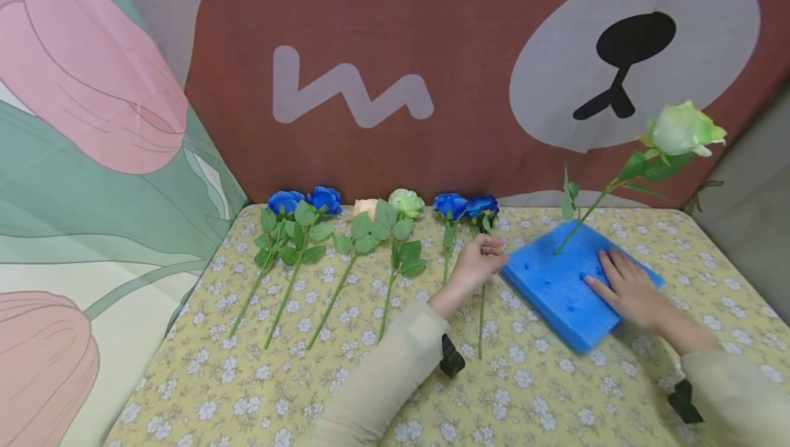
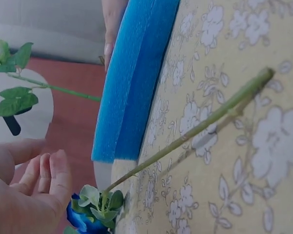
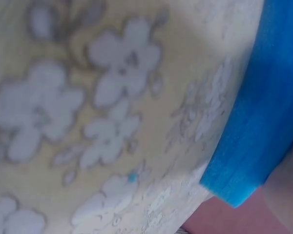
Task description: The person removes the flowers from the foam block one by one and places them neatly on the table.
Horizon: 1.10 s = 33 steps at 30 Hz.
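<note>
My right hand [image 1: 632, 289] rests with spread fingers on the right part of a blue foam block [image 1: 543, 296] that has several small holes in its top. One pale green-white rose [image 1: 681, 130] stands tilted to the right, its stem stuck in the block's far part. Beside the block's left corner is my left hand [image 1: 472, 267], fingers loosely bent and nothing in them. In the left wrist view a blue rose [image 2: 90, 219] lies below that hand, its bare stem [image 2: 200, 129] on the cloth. The right wrist view shows mostly tablecloth and the foam's side [image 3: 263, 97].
Several cut roses lie along the back, stems toward me: two blue ones [image 1: 324, 200] at left, a peach one [image 1: 365, 208] and a pale green one [image 1: 405, 203] mid-table, two more blue ones [image 1: 450, 206] by my left hand. A floral tablecloth [image 1: 247, 392] covers the table, against a cartoon-printed backdrop [image 1: 345, 159].
</note>
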{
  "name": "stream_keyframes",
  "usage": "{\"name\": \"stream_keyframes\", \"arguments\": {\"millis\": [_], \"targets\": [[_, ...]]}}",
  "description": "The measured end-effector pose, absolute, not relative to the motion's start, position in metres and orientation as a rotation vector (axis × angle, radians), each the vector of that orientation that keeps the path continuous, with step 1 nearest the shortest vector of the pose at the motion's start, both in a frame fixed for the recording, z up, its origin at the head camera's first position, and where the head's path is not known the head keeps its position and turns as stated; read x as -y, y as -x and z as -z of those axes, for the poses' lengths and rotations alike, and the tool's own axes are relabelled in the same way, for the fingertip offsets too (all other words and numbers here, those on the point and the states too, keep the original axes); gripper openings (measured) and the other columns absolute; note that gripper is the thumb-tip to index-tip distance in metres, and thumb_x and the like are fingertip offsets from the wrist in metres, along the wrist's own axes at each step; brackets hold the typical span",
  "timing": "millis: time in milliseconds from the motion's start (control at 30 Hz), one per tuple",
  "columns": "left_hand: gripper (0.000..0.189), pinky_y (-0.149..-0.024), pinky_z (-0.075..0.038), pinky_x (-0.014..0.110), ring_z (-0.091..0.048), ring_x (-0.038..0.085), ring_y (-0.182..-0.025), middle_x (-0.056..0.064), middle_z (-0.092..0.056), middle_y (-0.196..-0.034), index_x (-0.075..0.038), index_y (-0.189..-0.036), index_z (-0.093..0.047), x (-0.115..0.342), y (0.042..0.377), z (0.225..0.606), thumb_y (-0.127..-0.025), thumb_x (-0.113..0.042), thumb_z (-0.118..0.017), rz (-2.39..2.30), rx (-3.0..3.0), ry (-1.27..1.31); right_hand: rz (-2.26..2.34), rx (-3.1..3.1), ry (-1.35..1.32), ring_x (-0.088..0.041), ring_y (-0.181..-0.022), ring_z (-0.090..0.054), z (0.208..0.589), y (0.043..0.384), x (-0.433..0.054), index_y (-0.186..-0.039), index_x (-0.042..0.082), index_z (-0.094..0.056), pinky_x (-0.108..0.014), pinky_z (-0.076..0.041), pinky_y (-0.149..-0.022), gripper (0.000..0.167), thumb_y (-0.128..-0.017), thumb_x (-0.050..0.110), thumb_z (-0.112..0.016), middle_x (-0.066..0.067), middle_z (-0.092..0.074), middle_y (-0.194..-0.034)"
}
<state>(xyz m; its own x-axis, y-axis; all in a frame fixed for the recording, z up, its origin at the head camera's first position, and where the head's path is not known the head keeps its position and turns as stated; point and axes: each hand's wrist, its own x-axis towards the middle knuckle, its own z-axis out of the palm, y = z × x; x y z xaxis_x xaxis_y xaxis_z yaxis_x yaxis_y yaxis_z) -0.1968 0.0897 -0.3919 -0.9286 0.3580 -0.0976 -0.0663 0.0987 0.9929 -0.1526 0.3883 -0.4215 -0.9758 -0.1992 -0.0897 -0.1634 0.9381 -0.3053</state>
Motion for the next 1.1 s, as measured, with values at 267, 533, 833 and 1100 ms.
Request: {"name": "stream_keyframes", "arguments": {"millis": [267,533,833,1100], "targets": [[0.030,-0.082,-0.059,0.038,-0.064,0.017,-0.090,0.019,-0.061,-0.113,0.003,-0.121,-0.056,-0.095,0.203,0.398,-0.092,-0.004,-0.060,-1.954,-2.031,-0.328,0.411,-2.955,0.332,-0.054,-0.141,0.001,0.420,0.159,-0.395,-0.149,-0.010,-0.006,-0.071,-0.011,-0.109,0.075,-0.103,0.042,-0.033,-0.039,-0.001,-0.152],[0.029,-0.072,-0.056,0.020,-0.064,0.018,-0.094,0.015,-0.063,-0.109,0.001,-0.120,-0.059,-0.108,0.201,0.396,-0.091,-0.003,-0.060,-1.970,-2.040,-0.343,0.351,-2.960,0.191,-0.063,-0.132,-0.012,0.411,0.158,-0.391,-0.149,-0.009,-0.010,-0.077,-0.020,-0.100,0.084,-0.099,0.052,-0.039,-0.043,-0.008,-0.147],[0.031,-0.076,-0.053,0.016,-0.062,0.021,-0.106,0.013,-0.062,-0.117,-0.004,-0.122,-0.058,-0.121,0.198,0.395,-0.091,-0.006,-0.063,-1.878,-2.101,-0.366,0.348,-2.921,0.085,-0.070,-0.123,-0.012,0.404,0.155,-0.383,-0.143,-0.019,-0.012,-0.080,-0.020,-0.096,0.089,-0.100,0.055,-0.033,-0.053,-0.007,-0.139],[0.031,-0.074,-0.051,0.014,-0.064,0.017,-0.102,0.008,-0.065,-0.112,-0.006,-0.119,-0.062,-0.135,0.197,0.396,-0.089,-0.005,-0.066,-1.840,-2.166,-0.341,0.452,-2.921,0.135,-0.066,-0.132,0.002,0.412,0.153,-0.383,-0.144,-0.019,-0.003,-0.077,-0.006,-0.102,0.079,-0.103,0.045,-0.026,-0.051,0.003,-0.143]]}}
